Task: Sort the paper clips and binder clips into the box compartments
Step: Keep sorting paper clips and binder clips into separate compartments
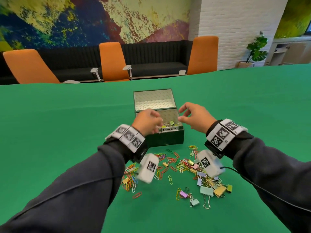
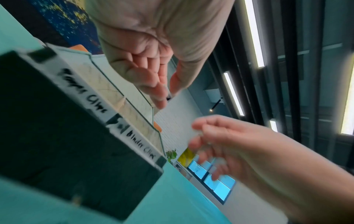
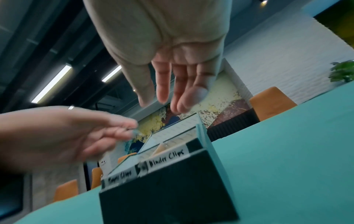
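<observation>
Hovering hands (image 1: pixel 149 121) above box (image 1: pixel 165 140)

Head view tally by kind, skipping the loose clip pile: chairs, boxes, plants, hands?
Orange upholstered chairs: 3
Dark green open-lidded box: 1
Potted green plant: 1
Bare hands: 2 (left hand, right hand)
Total: 7

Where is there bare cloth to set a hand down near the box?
Bare green cloth lies left and right of the box and beyond its lid. Crowded: the strip in front of the box, where the clips are scattered under both wrists.
</observation>
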A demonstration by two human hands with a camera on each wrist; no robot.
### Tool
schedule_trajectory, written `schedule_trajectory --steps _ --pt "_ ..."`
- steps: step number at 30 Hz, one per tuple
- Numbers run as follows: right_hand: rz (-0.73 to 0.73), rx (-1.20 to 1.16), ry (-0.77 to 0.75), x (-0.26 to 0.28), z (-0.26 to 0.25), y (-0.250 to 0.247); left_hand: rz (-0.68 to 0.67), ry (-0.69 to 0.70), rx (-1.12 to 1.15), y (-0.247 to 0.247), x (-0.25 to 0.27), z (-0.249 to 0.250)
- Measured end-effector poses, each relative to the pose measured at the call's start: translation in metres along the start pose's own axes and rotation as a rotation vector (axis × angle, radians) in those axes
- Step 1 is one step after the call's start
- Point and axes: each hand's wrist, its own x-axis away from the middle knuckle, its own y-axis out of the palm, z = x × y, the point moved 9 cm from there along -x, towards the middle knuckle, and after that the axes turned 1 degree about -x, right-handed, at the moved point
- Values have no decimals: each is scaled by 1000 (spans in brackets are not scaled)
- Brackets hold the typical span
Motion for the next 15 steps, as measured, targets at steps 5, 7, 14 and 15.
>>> schedule_trajectory --steps 5,7,14,15 --pt "-417 273 -52 52 6 38 4 16 -108 2 -23 5" --pt "-573 340 -82 72 6 55 -68 73 -221 10 -13 1" --pt "-711 722 -49 91 25 76 -538 197 -725 76 42 -40" --pt "-712 757 -34 91 29 77 -552 208 -796 82 45 -43"
